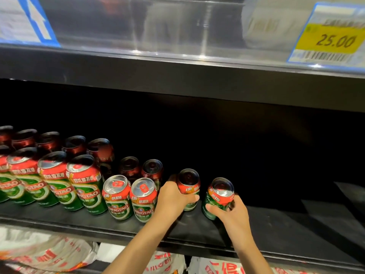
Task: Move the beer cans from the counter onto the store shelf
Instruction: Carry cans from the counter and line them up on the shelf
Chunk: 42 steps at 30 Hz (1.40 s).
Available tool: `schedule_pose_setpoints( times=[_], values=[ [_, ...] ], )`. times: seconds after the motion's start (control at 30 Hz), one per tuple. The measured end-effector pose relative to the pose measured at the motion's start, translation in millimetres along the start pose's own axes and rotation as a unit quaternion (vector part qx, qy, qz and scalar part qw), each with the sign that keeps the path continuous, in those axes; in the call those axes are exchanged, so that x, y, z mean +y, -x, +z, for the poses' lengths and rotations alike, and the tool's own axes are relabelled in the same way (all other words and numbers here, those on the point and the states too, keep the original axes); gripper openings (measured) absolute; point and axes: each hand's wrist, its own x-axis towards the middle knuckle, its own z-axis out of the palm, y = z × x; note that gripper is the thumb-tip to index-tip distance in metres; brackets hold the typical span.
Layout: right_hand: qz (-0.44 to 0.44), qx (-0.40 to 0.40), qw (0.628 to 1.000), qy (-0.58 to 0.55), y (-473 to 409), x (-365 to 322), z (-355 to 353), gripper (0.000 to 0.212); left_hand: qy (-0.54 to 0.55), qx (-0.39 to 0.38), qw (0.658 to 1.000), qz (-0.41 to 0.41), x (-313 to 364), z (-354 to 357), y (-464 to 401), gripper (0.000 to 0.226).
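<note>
Both hands reach into the dark shelf (276,230), each grasping one beer can. The left hand (173,200) wraps its grip around the left can (188,184) from the near left side, thumb across the front and the other fingers curled behind. That can stands with its long axis close to vertical, top rim and pull tab facing up and slightly toward the camera, red band at the top and green below. Its base seems to be at the shelf floor, though the hand hides part of it.

The right hand (229,210) holds the right can (219,196) low on its green body, thumb on the left side, fingers curled round the right. This can leans, its top tipped up and a little to the right, its long axis tilted from upright. Whether its base touches the shelf cannot be told. The two held cans are near each other but apart, with a dark gap between them.

Just left of the left hand two short cans (130,196) stand upright at the front, touching side by side, with two more behind them in shadow. Farther left a row of tall cans (59,180) stands upright in tight ranks, more dim ones behind. All show the same red and green label, tops up.

Above, the next shelf's front rail carries a yellow price tag (333,40) reading 25.00 and a blue-edged label (29,18) with an arrow. Below the shelf edge lie white packs (49,252) printed in red.
</note>
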Motion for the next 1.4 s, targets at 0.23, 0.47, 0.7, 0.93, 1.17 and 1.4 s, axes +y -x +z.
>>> schedule_pose_setpoints(
  times=[0.23, 0.47, 0.7, 0.93, 1.17, 1.4],
  values=[
    [-0.015, 0.001, 1.000, 0.014, -19, 4, 9, 0.043, 0.019, 0.005, 0.999, 0.027, 0, -2, -11, 0.060],
    [0.002, 0.001, 1.000, 0.010, -32, 14, 14, 0.046, 0.039, 0.016, 0.999, 0.024, -7, 3, -20, 0.063],
    [-0.044, 0.005, 0.999, -0.014, -34, 10, 20, 0.049, 0.075, 0.037, 0.995, 0.051, -12, 10, -13, 0.060],
    [-0.047, -0.019, 0.998, 0.034, -31, 23, 15, 0.059, 0.041, 0.096, 0.993, 0.050, -29, 29, 4, 0.040],
    [-0.036, 0.002, 0.995, 0.095, -26, 30, 20, 0.046, -0.033, 0.133, 0.989, 0.057, -48, 46, 2, 0.045],
    [-0.041, 0.037, 0.994, 0.089, -29, 36, 25, 0.066, -0.035, 0.164, 0.982, 0.084, -56, 47, 1, 0.043]
  ],
)
